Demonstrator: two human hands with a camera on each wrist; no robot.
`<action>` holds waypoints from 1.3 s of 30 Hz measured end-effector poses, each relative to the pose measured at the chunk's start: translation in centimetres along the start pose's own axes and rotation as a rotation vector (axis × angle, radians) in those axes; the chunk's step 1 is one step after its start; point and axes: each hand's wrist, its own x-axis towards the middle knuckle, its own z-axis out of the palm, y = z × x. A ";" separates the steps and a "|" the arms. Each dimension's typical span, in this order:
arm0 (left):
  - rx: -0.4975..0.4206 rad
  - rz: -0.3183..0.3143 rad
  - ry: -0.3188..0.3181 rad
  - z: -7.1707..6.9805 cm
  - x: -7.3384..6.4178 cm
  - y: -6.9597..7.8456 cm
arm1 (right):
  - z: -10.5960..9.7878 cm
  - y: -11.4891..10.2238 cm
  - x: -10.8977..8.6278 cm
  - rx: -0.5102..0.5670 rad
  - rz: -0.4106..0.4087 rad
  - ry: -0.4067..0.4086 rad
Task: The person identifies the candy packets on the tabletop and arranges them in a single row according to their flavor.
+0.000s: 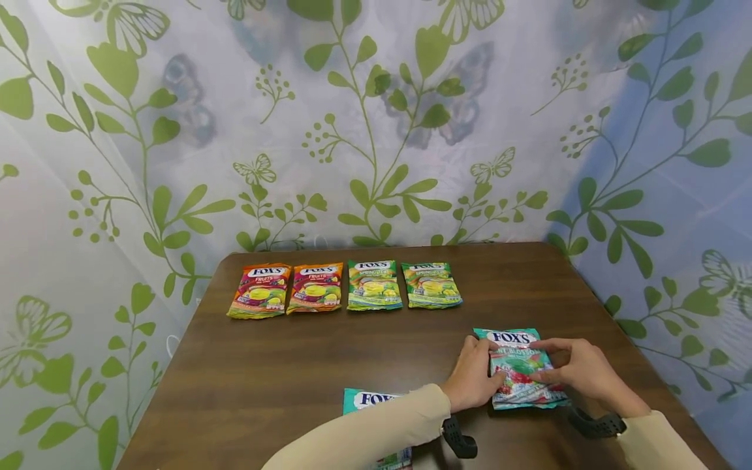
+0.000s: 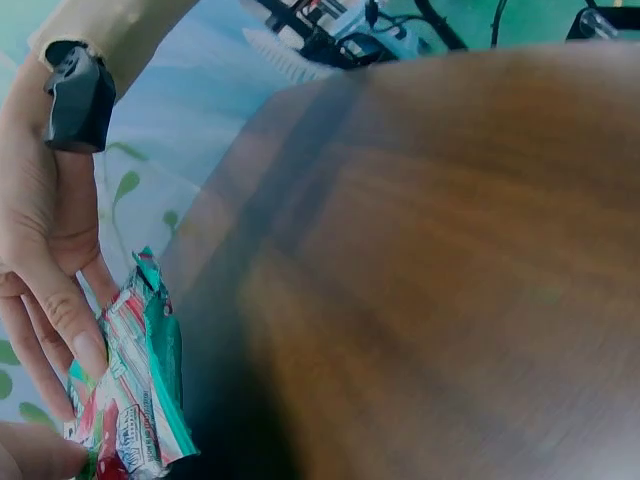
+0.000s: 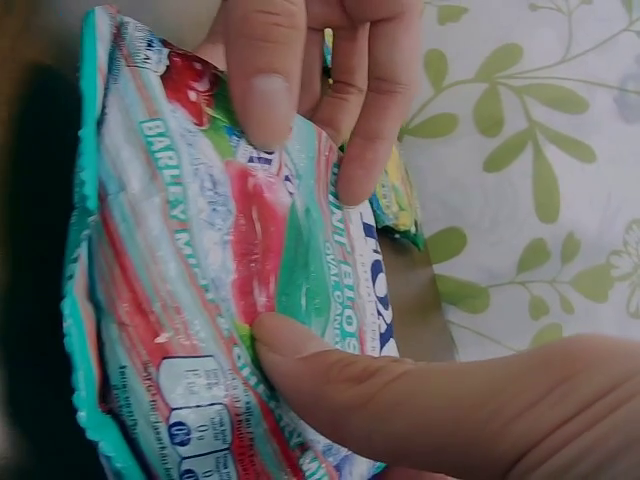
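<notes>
Both hands hold a teal Fox's candy bag (image 1: 519, 378) at the right of the table, its printed front facing up. My left hand (image 1: 472, 374) grips its left edge, thumb on the front. From the other side my right hand (image 1: 587, 371) pinches the bag, thumb over the printed fruit. Close up in the right wrist view, the bag (image 3: 180, 250) shows its crinkled teal seam, with the right thumb (image 3: 390, 385) pressed on the front. Whether the bag's underside touches the table is hidden. A second teal candy bag (image 1: 357, 399) lies partly under the left forearm.
Along the back of the brown table (image 1: 282, 372) lie two red-orange Fruits bags (image 1: 261, 292) (image 1: 316, 288) and two green Spring Tea bags (image 1: 374, 285) (image 1: 431, 285) in a row. A leaf-patterned curtain (image 1: 376, 130) hangs behind the table.
</notes>
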 end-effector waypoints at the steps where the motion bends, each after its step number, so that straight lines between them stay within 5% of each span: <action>1: 0.003 0.012 0.016 0.4 0.5 -0.6 | -0.1 -0.1 0.3 -0.020 -0.010 0.010; 3: 0.009 0.032 0.043 1.1 1.7 -1.8 | -0.4 -0.4 0.9 -0.056 -0.025 0.031; 7: 0.029 -0.011 0.032 0.0 3.3 -1.2 | -1.0 -0.8 2.1 -0.124 -0.057 0.065; 14: 0.116 -0.027 0.033 0.6 7.4 -2.9 | -1.9 -1.2 4.6 -0.169 -0.073 0.084; 17: 0.123 -0.070 -0.006 -2.8 6.9 0.0 | -2.2 -1.6 5.8 -0.174 -0.076 0.095; 20: 0.152 -0.063 -0.022 -4.2 8.0 0.4 | -2.7 -2.0 7.0 -0.186 -0.076 0.114; 29: 0.184 0.004 0.046 -0.2 16.2 -6.8 | -3.8 -2.2 10.2 -0.179 -0.059 0.139; 33: 0.212 -0.015 0.053 -0.1 17.6 -7.6 | -3.7 -2.0 11.5 -0.169 -0.047 0.143; 39: 0.164 -0.067 0.081 -0.9 18.4 -6.3 | -3.7 -1.8 13.4 -0.135 -0.022 0.176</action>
